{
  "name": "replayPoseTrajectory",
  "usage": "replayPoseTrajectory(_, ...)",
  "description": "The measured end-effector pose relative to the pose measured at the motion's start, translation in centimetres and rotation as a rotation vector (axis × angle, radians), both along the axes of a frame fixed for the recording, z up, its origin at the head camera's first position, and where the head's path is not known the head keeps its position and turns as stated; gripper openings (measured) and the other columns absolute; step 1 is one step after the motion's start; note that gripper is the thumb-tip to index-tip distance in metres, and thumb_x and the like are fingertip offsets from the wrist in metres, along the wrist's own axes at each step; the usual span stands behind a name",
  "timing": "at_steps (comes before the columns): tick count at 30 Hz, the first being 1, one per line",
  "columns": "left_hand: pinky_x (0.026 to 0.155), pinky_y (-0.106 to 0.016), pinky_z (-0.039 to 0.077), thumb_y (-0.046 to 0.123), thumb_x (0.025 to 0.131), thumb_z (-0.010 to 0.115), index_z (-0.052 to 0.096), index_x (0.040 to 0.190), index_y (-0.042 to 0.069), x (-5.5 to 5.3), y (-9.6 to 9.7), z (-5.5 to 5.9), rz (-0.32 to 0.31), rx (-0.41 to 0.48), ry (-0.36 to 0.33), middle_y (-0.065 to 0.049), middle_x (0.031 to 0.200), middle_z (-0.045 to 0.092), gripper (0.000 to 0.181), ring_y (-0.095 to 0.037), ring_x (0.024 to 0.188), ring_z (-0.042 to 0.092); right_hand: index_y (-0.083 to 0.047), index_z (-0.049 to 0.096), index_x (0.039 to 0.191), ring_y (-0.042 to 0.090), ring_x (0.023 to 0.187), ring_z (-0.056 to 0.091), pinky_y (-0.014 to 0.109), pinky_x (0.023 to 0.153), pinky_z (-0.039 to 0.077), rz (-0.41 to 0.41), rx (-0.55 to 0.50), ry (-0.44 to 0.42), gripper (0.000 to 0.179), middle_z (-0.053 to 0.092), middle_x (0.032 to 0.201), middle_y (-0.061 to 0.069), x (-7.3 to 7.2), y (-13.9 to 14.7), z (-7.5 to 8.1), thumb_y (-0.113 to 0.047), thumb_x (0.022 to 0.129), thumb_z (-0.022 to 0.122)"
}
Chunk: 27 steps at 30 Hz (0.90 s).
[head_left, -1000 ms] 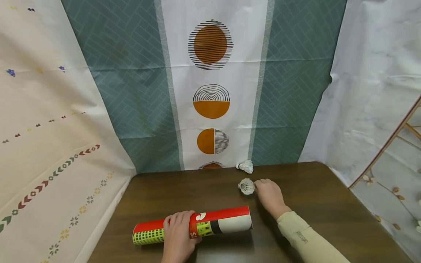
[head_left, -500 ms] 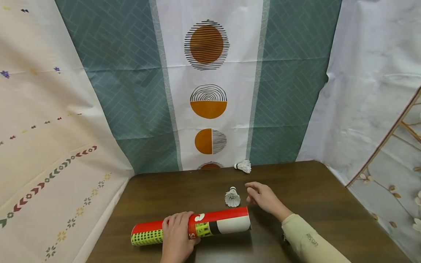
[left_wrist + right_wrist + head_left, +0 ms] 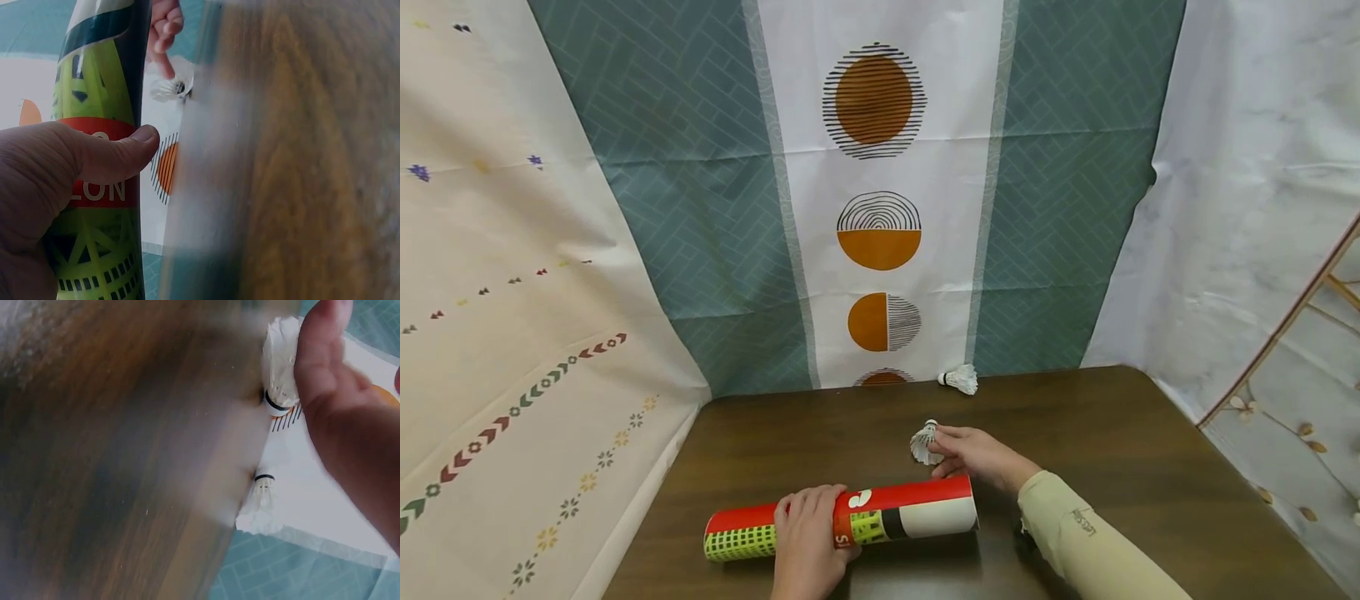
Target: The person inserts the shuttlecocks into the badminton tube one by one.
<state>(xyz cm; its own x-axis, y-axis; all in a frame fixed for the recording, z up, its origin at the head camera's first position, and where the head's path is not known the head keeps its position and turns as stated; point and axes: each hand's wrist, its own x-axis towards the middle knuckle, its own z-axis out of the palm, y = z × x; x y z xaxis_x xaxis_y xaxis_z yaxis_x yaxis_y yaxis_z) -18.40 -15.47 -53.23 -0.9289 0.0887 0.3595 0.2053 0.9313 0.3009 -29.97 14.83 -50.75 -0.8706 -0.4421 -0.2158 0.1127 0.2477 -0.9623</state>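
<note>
My left hand [image 3: 808, 533] grips a red, white and yellow-green shuttlecock tube [image 3: 921, 504] lying across the table; in the left wrist view the thumb [image 3: 128, 153] wraps over its printed side. Just beyond the tube's right end, a white feather shuttlecock [image 3: 922, 446] rests with its cork toward the back. Alongside it is my right hand [image 3: 981, 457], fingers reaching to the skirt. The left wrist view has one straight finger right at the feathers [image 3: 165, 92]. In the right wrist view, the palm side [image 3: 325, 381] sits close against the shuttlecock [image 3: 282, 362].
A second shuttlecock [image 3: 961, 379] lies on its side at the table's back edge, against the hanging cloth [image 3: 887, 250]. The dark wooden table [image 3: 1112, 467] has patterned cloth on both sides and behind.
The near shuttlecock first moved forward-left and turned its cork to the back; my right hand drew back from it, then came in against it. The left hand and tube stayed still.
</note>
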Motion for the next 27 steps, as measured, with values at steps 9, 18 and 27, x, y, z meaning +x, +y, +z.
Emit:
replayPoseTrajectory(9,0.107,-0.063,0.04,0.029,0.052,0.109,0.067,0.128,0.018,0.0,0.1,0.3,-0.002,-0.004,0.007,-0.004,0.122,0.073,0.088,-0.03,0.118,0.059,-0.004,0.08,0.117,0.019,0.084,0.071,0.031,0.069,0.057,-0.484,0.392,0.337,0.039,0.081,0.097,0.01,-0.7,3.6,-1.5,-0.039,0.103,0.071)
replayPoseTrajectory(18,0.107,-0.063,0.04,0.027,0.05,0.109,0.067,0.128,0.018,-0.1,0.1,0.1,-0.012,-0.008,0.013,-0.004,0.121,0.073,0.089,-0.029,0.118,0.06,-0.002,0.081,0.108,0.012,0.078,0.069,0.027,0.065,0.054,-0.656,0.432,0.361,0.021,0.081,0.098,0.014,0.1,9.2,-2.3,-0.02,0.097,0.077)
replayPoseTrajectory(27,0.107,-0.064,0.04,0.028,0.051,0.109,0.066,0.129,0.017,0.0,0.2,0.0,-0.019,-0.009,-0.004,-0.004,0.122,0.073,0.089,-0.03,0.118,0.06,0.0,0.066,0.121,0.011,0.088,0.066,0.026,0.07,0.052,-0.581,0.321,0.269,0.037,0.08,0.107,0.011,4.2,12.5,-0.7,-0.029,0.1,0.077)
